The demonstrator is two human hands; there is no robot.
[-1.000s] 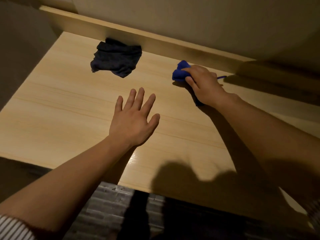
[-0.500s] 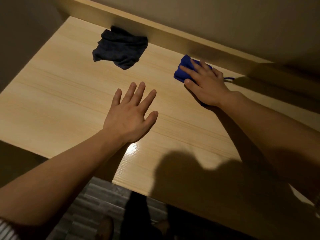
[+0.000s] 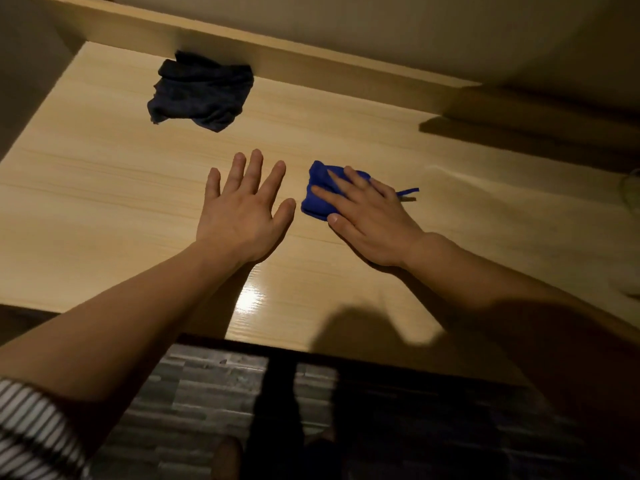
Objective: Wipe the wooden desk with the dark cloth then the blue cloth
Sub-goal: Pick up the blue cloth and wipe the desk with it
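A light wooden desk (image 3: pixel 104 209) fills the view. The dark cloth (image 3: pixel 202 93) lies crumpled at the back left, against the raised back ledge, with no hand on it. The blue cloth (image 3: pixel 318 194) sits bunched near the middle of the desk. My right hand (image 3: pixel 367 216) lies flat on top of it, fingers straight and pressing it down; a thin blue strip pokes out to the right of the hand. My left hand (image 3: pixel 242 213) rests flat on the desk just left of the blue cloth, fingers spread, holding nothing.
A wooden ledge (image 3: pixel 311 64) runs along the back of the desk under a pale wall. The desk's front edge is near my body, with grey floor (image 3: pixel 194 386) below. A pale, unclear object (image 3: pixel 632 192) shows at the right edge.
My right hand has dragged the blue cloth from near the back ledge toward the middle of the desk, next to my left hand. The left hand and the dark cloth have stayed put.
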